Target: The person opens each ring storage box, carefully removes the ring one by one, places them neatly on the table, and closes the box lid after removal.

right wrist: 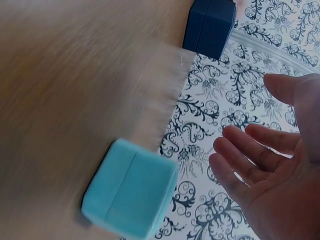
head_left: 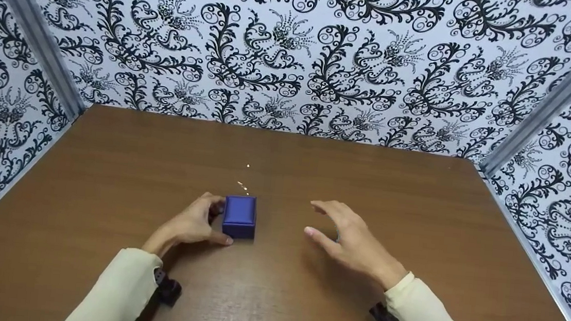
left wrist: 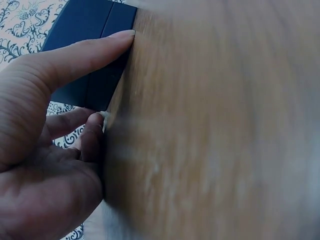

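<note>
"Grips what with the left hand [head_left: 192, 223]?"

"Pinches the blue box [head_left: 239, 216] from nine o'clock, with the thumb [left wrist: 90, 57] at its near side. Find it on the brown table [head_left: 151, 156], at seven o'clock from the head view's middle."

"And with the right hand [head_left: 356, 241]?"

"Hovers at three o'clock from the blue box, well apart, with fingers [right wrist: 250, 146] relaxed and parted."

"Near what?"

"Near a turquoise box [right wrist: 132, 190], at nine o'clock from the hand in the right wrist view, untouched."

Blue box [head_left: 240, 210] smooth, possibly leatherette
</note>
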Available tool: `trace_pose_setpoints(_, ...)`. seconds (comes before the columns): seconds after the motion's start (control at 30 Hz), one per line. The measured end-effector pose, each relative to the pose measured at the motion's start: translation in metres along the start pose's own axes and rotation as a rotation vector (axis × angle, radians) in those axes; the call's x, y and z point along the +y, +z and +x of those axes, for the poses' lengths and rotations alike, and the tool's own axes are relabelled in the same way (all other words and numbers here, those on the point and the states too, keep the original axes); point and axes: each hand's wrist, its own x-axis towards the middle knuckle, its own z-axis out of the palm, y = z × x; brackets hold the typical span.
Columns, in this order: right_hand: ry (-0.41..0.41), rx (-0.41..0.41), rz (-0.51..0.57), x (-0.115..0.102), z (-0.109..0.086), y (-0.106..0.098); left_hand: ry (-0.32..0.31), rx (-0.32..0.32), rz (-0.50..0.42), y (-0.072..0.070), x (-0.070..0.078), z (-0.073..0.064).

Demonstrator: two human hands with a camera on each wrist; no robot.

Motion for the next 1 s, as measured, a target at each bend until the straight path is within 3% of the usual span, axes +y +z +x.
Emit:
trace_pose_setpoints(0.27, -0.044, -0.047, 0.045, -0.011, 0.019, 0.019, 0.024, -0.008, 0.006, -0.001, 0.000, -0.001)
trace_pose_setpoints(0.43, -0.053, -0.091, 0.140, -0.011, 0.033, 0.035, 0.040, -0.009, 0.003, -0.001, 0.000, -0.002)
trace_pose_setpoints(0.67, -0.004, -0.151, 0.241, -0.010, 0.050, 0.050, 0.033, -0.011, 0.018, 0.000, -0.001, 0.000)
trace_pose_setpoints(1.0, 0.079, -0.197, 0.246, -0.010, 0.066, 0.065, 0.037, -0.016, 0.022, -0.001, -0.001, 0.001)
